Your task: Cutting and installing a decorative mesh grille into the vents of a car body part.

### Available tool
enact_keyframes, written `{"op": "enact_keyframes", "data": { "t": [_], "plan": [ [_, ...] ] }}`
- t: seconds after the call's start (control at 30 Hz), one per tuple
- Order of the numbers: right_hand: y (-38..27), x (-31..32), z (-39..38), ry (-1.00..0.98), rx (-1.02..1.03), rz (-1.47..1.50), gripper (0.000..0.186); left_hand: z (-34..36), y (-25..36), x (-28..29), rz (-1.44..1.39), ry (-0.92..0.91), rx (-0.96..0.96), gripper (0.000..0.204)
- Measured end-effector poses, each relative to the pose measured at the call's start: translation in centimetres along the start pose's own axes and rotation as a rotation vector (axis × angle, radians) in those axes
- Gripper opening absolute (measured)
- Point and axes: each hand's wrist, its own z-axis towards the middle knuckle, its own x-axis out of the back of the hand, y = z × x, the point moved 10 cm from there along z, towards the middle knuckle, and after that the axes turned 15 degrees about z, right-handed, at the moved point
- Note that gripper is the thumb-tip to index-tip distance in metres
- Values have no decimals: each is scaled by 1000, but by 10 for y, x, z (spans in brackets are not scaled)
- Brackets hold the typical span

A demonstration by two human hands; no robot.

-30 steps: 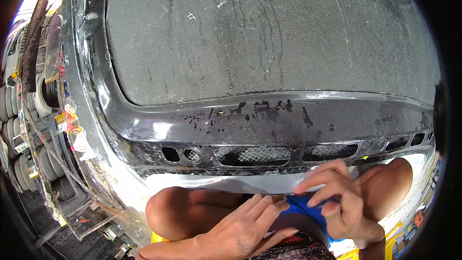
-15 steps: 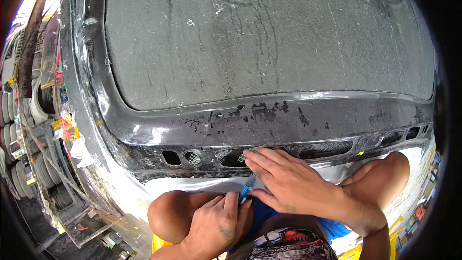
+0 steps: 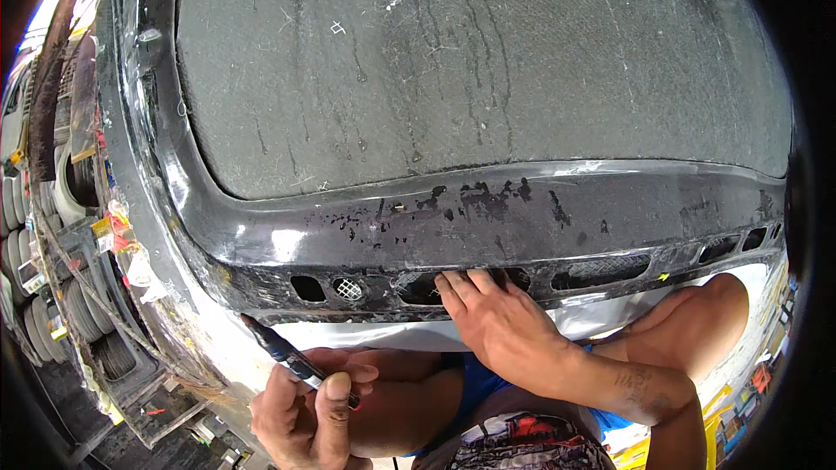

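My left hand (image 3: pixel 309 413) is closed around a dark marker-like tool (image 3: pixel 287 352), held tilted below the left part of the black panel (image 3: pixel 435 226), with its tip pointing up and left. The fingers of my right hand (image 3: pixel 501 331) are bent together into a long oval opening (image 3: pixel 414 289) along the panel's lower edge; their tips are hidden, as is whatever they may grip. Left of that opening is a round one (image 3: pixel 347 289) with silver mesh. A grey, streaked, textured surface (image 3: pixel 479 70) fills the panel's upper area.
At the left stand stacked tyres (image 3: pixel 35 322), wooden boards (image 3: pixel 83 104) and cluttered metal racking (image 3: pixel 131 365). My bare knees (image 3: pixel 718 300) are bent against the white surface (image 3: pixel 252 357) below the panel. Yellow edging (image 3: pixel 710 431) and small boxes show at the lower right.
My right hand went from my lap up to the panel's opening. My left hand now holds the tool raised and has moved left, away from my right hand.
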Motion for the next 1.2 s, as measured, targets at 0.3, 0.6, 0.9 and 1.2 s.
{"op": "enact_keyframes", "data": {
  "t": [0.3, 0.6, 0.9, 1.2],
  "plan": [
    [10, -8, 9, -156, -84, 139, 49, -6, 1, 14, -166, 84, -7, 35],
    [9, 1, 6, -40, -8, 88, 41, 69, -67, 12, -79, -139, -263, 22],
    [5, 4, 10, -150, -61, 48, 59, 82, -84, 27, -51, 259, -558, 30],
    [11, -4, 10, -232, -126, 78, 62, 89, -44, -22, 284, -58, -578, 38]
  ]
}}
